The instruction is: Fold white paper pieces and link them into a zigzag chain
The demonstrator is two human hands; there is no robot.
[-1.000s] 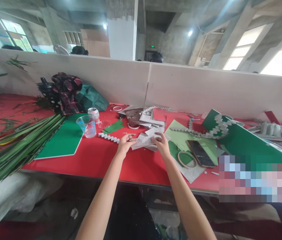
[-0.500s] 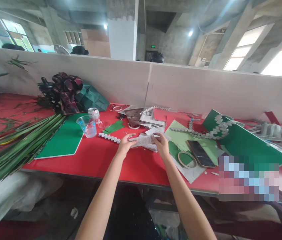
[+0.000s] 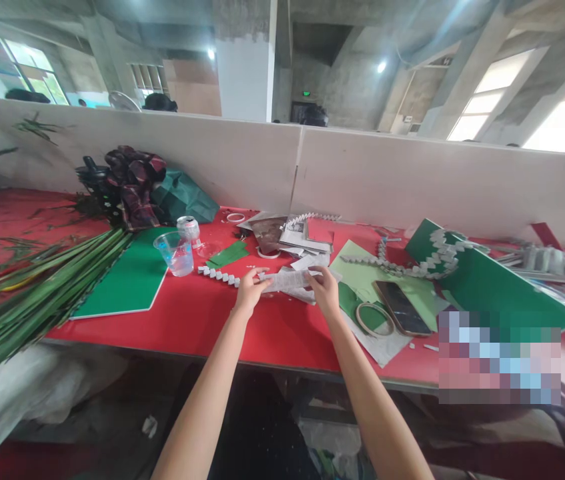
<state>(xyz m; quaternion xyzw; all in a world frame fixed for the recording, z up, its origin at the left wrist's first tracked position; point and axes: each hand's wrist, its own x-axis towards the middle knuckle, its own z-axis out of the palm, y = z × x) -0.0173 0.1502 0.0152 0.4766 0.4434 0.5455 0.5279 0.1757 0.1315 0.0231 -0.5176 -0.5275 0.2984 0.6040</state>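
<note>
A strip of printed paper (image 3: 286,281) is stretched level between my two hands, just above the red table. My left hand (image 3: 251,292) pinches its left end between thumb and fingers. At the other end, my right hand (image 3: 324,289) grips the strip the same way. A chain of folded paper links (image 3: 216,275) lies to the left of my left hand; I cannot tell whether it joins the strip. Behind the strip are loose printed sheets (image 3: 303,293) and a stack of booklets (image 3: 307,237).
To the left are a plastic cup (image 3: 174,255), a can (image 3: 189,230), a green board (image 3: 127,287) and long green leaves (image 3: 57,287). A phone (image 3: 402,308), a tape roll (image 3: 375,320) and a long folded-paper chain (image 3: 415,270) lie right. A white partition (image 3: 412,173) stands behind.
My hands have hardly moved. The paper strip between them looks slightly flatter and more level than before.
</note>
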